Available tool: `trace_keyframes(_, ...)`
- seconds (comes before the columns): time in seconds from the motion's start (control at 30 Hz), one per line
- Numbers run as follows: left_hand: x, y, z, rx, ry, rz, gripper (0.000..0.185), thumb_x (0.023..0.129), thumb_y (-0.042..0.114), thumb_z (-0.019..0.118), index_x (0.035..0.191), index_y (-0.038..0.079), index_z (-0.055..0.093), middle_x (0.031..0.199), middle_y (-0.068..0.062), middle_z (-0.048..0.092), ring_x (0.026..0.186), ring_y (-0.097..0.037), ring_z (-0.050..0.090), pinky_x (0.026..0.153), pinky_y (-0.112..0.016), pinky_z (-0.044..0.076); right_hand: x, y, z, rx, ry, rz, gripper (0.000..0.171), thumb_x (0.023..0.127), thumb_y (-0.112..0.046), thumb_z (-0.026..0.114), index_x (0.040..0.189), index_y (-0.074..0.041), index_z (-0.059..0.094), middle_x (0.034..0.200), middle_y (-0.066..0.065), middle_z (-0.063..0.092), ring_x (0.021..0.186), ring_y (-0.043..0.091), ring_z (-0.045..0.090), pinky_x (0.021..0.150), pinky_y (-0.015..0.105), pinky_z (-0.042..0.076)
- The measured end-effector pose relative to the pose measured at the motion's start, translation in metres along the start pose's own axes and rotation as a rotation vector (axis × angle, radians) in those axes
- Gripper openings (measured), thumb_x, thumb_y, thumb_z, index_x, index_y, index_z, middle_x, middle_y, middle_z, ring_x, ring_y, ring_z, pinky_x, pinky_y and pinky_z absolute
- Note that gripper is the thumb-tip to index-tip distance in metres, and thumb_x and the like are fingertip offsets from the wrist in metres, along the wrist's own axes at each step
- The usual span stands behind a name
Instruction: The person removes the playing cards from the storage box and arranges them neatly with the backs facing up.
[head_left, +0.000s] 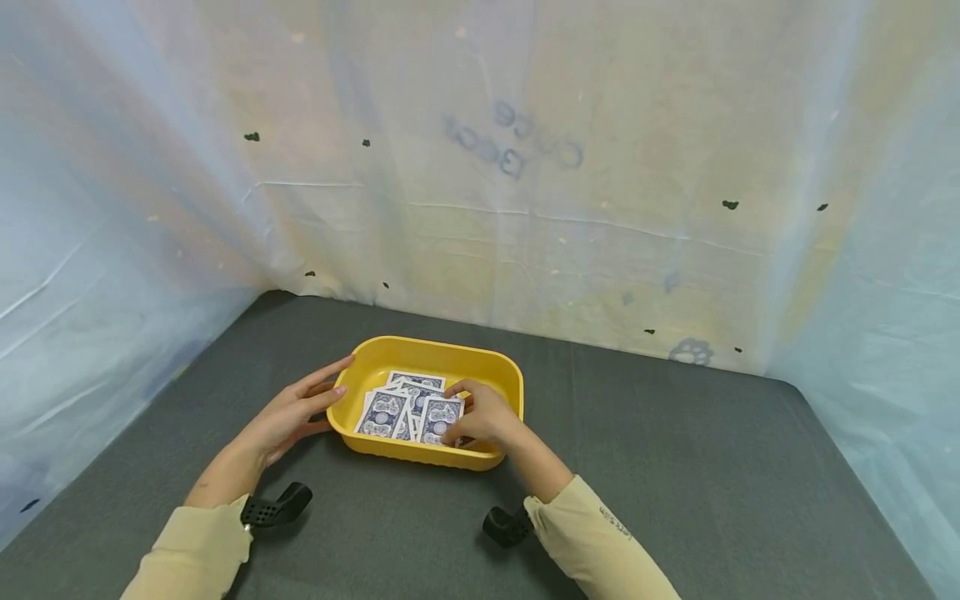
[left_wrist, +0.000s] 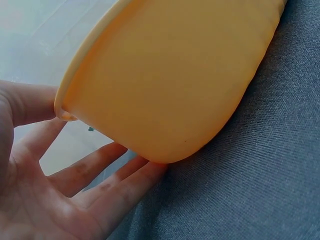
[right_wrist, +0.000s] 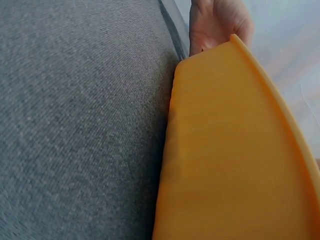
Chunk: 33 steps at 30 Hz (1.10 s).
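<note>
A yellow plastic tray (head_left: 427, 348) with rounded corners sits on the dark table. Inside it lie several playing cards (head_left: 384, 414), blue patterned backs up, overlapping. My left hand (head_left: 291, 413) is at the tray's left end, thumb at the rim and fingers spread fairly straight against the outer wall, as the left wrist view shows. Reaching over the near right rim, my right hand (head_left: 483, 415) curls its thumb and fingers about the rightmost playing card (head_left: 433, 421). Its other fingers are partly hidden. The right wrist view shows mainly the tray's outer wall (right_wrist: 235, 140).
Dark grey fabric covers the table (head_left: 675, 483) around the tray. A pale, wrinkled sheet (head_left: 600, 167) hangs behind and along both sides. Black wrist cameras (head_left: 279, 505) are strapped at both cuffs, low over the table.
</note>
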<state>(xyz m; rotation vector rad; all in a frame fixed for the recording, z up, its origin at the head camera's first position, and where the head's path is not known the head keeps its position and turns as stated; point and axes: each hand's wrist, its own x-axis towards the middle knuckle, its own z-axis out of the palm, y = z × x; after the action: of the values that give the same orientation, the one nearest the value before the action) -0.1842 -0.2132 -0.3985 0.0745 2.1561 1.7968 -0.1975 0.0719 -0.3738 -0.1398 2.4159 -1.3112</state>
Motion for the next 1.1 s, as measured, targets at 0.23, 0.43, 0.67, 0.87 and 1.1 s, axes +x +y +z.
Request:
trace_keyframes(0.23, -0.001, 0.0, -0.001, -0.007, -0.004, 0.001, 0.066, 0.099, 0.034, 0.052, 0.155, 0.024, 0.018, 0.152, -0.023, 0.026, 0.135, -0.041, 0.033, 0.104, -0.058, 0.038, 0.0, 0.0, -0.001, 0.056, -0.034, -0.039, 0.058, 0.072, 0.007, 0.078, 0.123, -0.008, 0.058, 0.091, 0.015, 0.055, 0.062, 0.021, 0.063, 0.061, 0.037, 0.059)
trace_keyframes(0.43, -0.001, 0.001, -0.002, -0.003, -0.001, -0.009, 0.066, 0.099, 0.034, 0.052, 0.155, 0.025, 0.018, 0.152, -0.023, 0.026, 0.134, -0.04, 0.034, 0.105, -0.059, 0.036, 0.0, -0.001, -0.002, 0.106, 0.016, -0.046, 0.055, 0.076, 0.006, 0.075, 0.126, -0.01, 0.059, 0.1, 0.016, 0.053, 0.066, 0.023, 0.062, 0.062, 0.038, 0.059)
trace_keyframes(0.67, -0.001, 0.0, -0.003, -0.002, -0.015, -0.005, 0.066, 0.1, 0.034, 0.052, 0.155, 0.024, 0.017, 0.153, -0.023, 0.024, 0.135, -0.041, 0.033, 0.106, -0.06, 0.034, 0.0, -0.003, -0.011, 0.21, 0.056, -0.076, 0.053, 0.078, 0.004, 0.072, 0.127, -0.01, 0.06, 0.102, 0.015, 0.055, 0.077, 0.021, 0.059, 0.074, 0.036, 0.058)
trace_keyframes(0.87, -0.001, 0.001, -0.003, 0.0, -0.018, -0.005, 0.066, 0.1, 0.035, 0.052, 0.155, 0.024, 0.017, 0.153, -0.023, 0.024, 0.134, -0.04, 0.034, 0.106, -0.059, 0.035, 0.004, -0.002, -0.022, 0.313, 0.095, -0.1, 0.053, 0.078, 0.006, 0.071, 0.128, -0.008, 0.06, 0.099, 0.014, 0.055, 0.08, 0.019, 0.059, 0.077, 0.037, 0.058)
trace_keyframes(1.1, -0.001, 0.003, -0.001, -0.003, -0.018, -0.004, 0.066, 0.1, 0.033, 0.052, 0.155, 0.024, 0.018, 0.153, -0.023, 0.024, 0.134, -0.04, 0.034, 0.105, -0.059, 0.036, 0.006, -0.003, -0.037, 0.491, 0.201, -0.048, 0.055, 0.08, 0.008, 0.068, 0.13, -0.013, 0.059, 0.103, 0.013, 0.059, 0.085, 0.02, 0.061, 0.082, 0.034, 0.056)
